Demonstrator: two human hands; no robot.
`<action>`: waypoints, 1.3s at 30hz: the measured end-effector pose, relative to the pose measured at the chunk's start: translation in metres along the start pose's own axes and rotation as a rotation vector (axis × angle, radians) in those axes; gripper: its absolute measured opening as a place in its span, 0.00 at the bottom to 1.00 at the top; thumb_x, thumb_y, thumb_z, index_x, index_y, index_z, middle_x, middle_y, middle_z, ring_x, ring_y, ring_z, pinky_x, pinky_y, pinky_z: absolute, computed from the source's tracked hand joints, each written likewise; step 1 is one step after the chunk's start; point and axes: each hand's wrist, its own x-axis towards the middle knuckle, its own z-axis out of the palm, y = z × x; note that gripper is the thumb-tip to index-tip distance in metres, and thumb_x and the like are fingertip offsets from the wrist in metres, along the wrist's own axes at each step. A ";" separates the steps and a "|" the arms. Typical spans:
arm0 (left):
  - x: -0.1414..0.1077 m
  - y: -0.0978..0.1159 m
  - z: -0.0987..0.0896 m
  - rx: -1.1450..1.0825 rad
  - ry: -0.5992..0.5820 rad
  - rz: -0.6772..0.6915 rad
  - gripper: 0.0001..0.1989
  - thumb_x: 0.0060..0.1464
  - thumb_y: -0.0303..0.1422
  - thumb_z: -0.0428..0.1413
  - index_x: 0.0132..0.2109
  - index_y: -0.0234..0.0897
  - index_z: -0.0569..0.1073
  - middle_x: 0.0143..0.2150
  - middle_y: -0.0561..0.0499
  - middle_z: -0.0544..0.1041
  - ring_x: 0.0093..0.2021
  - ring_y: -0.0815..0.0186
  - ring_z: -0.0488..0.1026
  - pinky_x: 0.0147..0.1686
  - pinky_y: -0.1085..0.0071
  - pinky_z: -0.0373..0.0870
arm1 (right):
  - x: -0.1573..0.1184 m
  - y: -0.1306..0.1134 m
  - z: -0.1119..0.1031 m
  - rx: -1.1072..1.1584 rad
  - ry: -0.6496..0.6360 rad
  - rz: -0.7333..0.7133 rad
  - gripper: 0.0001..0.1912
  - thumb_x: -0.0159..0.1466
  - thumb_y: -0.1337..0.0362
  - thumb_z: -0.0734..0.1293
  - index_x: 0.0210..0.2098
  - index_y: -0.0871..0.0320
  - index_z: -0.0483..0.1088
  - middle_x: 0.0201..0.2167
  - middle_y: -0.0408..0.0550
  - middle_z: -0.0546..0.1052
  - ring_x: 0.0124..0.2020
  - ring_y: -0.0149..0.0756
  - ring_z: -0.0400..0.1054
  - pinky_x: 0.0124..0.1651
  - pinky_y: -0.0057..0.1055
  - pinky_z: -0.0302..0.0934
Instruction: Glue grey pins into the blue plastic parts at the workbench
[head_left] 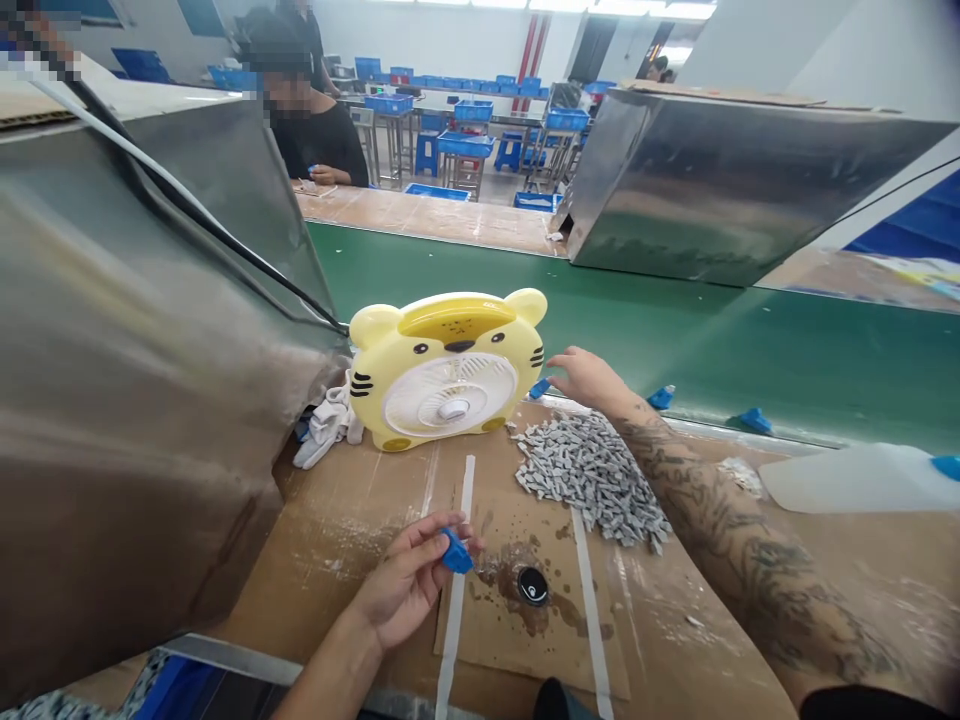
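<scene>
My left hand point(412, 575) is in the lower middle, pinching a small blue plastic piece point(457, 552) between thumb and fingers over the cardboard. My right hand point(589, 378) reaches forward to the near edge of the green conveyor belt point(637, 335). Its fingers are apart, and the tips are right beside another blue plastic piece point(539, 388); whether they touch it is unclear. Below the right forearm lies a pile of small grey pieces point(585, 470). A round black disc point(532, 586) sits on the wet-spotted cardboard point(495, 635) right of my left hand.
A yellow tiger-faced fan point(454, 318) stands behind my hands. Blue pieces point(755, 420) lie along the belt edge. A whitish bottle point(847, 478) lies at right, cloth point(330, 425) left of the fan. Metal housings point(750, 190) flank the belt. A person point(322, 140) sits across it.
</scene>
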 end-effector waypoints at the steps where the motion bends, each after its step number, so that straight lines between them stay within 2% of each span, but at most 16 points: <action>1: -0.001 0.001 -0.001 -0.017 0.007 -0.008 0.19 0.44 0.30 0.74 0.44 0.28 0.82 0.47 0.39 0.83 0.51 0.54 0.80 0.53 0.71 0.74 | -0.006 -0.007 0.003 0.012 -0.008 -0.023 0.13 0.62 0.68 0.67 0.43 0.61 0.81 0.39 0.55 0.81 0.42 0.45 0.73 0.45 0.34 0.64; 4: -0.003 0.003 -0.005 -0.054 0.009 -0.001 0.16 0.41 0.29 0.75 0.38 0.27 0.83 0.45 0.39 0.83 0.53 0.54 0.79 0.54 0.73 0.73 | -0.023 -0.031 0.021 0.070 -0.116 -0.115 0.08 0.62 0.66 0.69 0.38 0.57 0.81 0.36 0.50 0.82 0.37 0.39 0.74 0.40 0.29 0.64; 6: -0.002 0.003 -0.007 -0.094 0.015 0.021 0.15 0.40 0.29 0.75 0.36 0.30 0.83 0.44 0.41 0.83 0.53 0.54 0.79 0.55 0.69 0.73 | -0.029 -0.044 0.036 0.104 -0.188 -0.160 0.05 0.59 0.68 0.70 0.33 0.56 0.81 0.32 0.46 0.82 0.32 0.36 0.73 0.35 0.26 0.63; 8: -0.002 0.001 -0.009 -0.123 0.042 0.022 0.15 0.40 0.31 0.75 0.37 0.34 0.83 0.43 0.44 0.83 0.52 0.53 0.80 0.51 0.64 0.76 | -0.031 -0.049 0.046 0.123 -0.203 -0.171 0.06 0.59 0.70 0.69 0.32 0.57 0.80 0.32 0.46 0.82 0.32 0.35 0.73 0.35 0.26 0.62; 11: -0.004 -0.003 -0.010 -0.073 0.088 0.030 0.16 0.44 0.34 0.74 0.41 0.39 0.82 0.43 0.47 0.82 0.44 0.55 0.81 0.38 0.66 0.78 | -0.037 -0.045 0.040 0.146 -0.139 -0.129 0.09 0.62 0.70 0.66 0.34 0.59 0.80 0.33 0.49 0.82 0.33 0.38 0.74 0.37 0.28 0.63; 14: -0.005 -0.006 -0.009 0.045 0.077 0.130 0.20 0.43 0.35 0.74 0.45 0.38 0.82 0.41 0.49 0.80 0.37 0.63 0.80 0.29 0.75 0.73 | -0.063 -0.039 0.016 0.185 -0.045 -0.080 0.12 0.67 0.64 0.64 0.40 0.59 0.81 0.36 0.52 0.83 0.35 0.42 0.75 0.40 0.32 0.65; 17: -0.004 -0.007 -0.005 0.272 0.068 0.274 0.24 0.42 0.32 0.74 0.49 0.38 0.80 0.39 0.50 0.80 0.35 0.68 0.76 0.32 0.77 0.71 | -0.111 -0.046 -0.004 0.291 -0.010 -0.112 0.15 0.70 0.57 0.64 0.47 0.55 0.80 0.43 0.51 0.81 0.41 0.42 0.75 0.45 0.34 0.67; 19: -0.004 -0.007 -0.004 0.522 0.072 0.345 0.21 0.46 0.30 0.71 0.49 0.37 0.80 0.39 0.48 0.81 0.38 0.66 0.77 0.39 0.74 0.73 | -0.148 -0.059 -0.008 0.424 -0.043 -0.166 0.15 0.72 0.56 0.63 0.48 0.54 0.79 0.42 0.50 0.81 0.41 0.40 0.75 0.42 0.33 0.69; 22: -0.007 -0.006 -0.002 0.946 0.027 0.463 0.14 0.55 0.31 0.65 0.49 0.38 0.81 0.47 0.44 0.82 0.48 0.59 0.77 0.52 0.67 0.71 | -0.199 -0.083 -0.001 0.483 -0.078 -0.217 0.13 0.73 0.60 0.62 0.47 0.53 0.79 0.37 0.49 0.80 0.37 0.38 0.75 0.38 0.31 0.68; 25: -0.010 -0.010 -0.002 1.196 -0.050 0.544 0.17 0.60 0.34 0.60 0.56 0.40 0.79 0.52 0.44 0.81 0.53 0.57 0.76 0.56 0.66 0.68 | -0.230 -0.102 0.008 0.404 -0.090 -0.247 0.12 0.74 0.63 0.62 0.42 0.56 0.78 0.34 0.48 0.79 0.34 0.36 0.74 0.36 0.30 0.65; 28: -0.009 -0.017 -0.003 1.219 -0.036 0.486 0.17 0.60 0.36 0.61 0.56 0.39 0.78 0.46 0.45 0.82 0.44 0.60 0.79 0.46 0.69 0.72 | -0.240 -0.113 0.009 0.256 -0.124 -0.299 0.14 0.74 0.67 0.59 0.39 0.58 0.76 0.30 0.48 0.75 0.31 0.37 0.71 0.33 0.31 0.61; 31: -0.007 -0.020 -0.001 1.240 -0.024 0.476 0.12 0.59 0.34 0.62 0.49 0.37 0.80 0.40 0.47 0.82 0.37 0.63 0.78 0.38 0.72 0.72 | -0.238 -0.120 0.006 0.098 -0.151 -0.354 0.14 0.71 0.74 0.59 0.33 0.59 0.73 0.28 0.47 0.72 0.29 0.37 0.67 0.31 0.32 0.57; 36: -0.007 -0.015 0.003 1.268 -0.069 0.594 0.09 0.58 0.31 0.62 0.46 0.38 0.82 0.47 0.44 0.81 0.47 0.59 0.77 0.49 0.69 0.71 | -0.232 -0.129 0.002 0.025 -0.170 -0.437 0.13 0.62 0.81 0.62 0.28 0.58 0.68 0.29 0.47 0.72 0.29 0.36 0.66 0.30 0.32 0.56; 39: -0.006 -0.014 0.003 1.259 -0.086 0.610 0.11 0.59 0.32 0.62 0.49 0.40 0.82 0.47 0.44 0.81 0.48 0.58 0.77 0.51 0.67 0.71 | -0.231 -0.131 0.001 0.020 -0.140 -0.447 0.14 0.61 0.82 0.61 0.28 0.57 0.66 0.29 0.46 0.71 0.28 0.35 0.65 0.30 0.32 0.55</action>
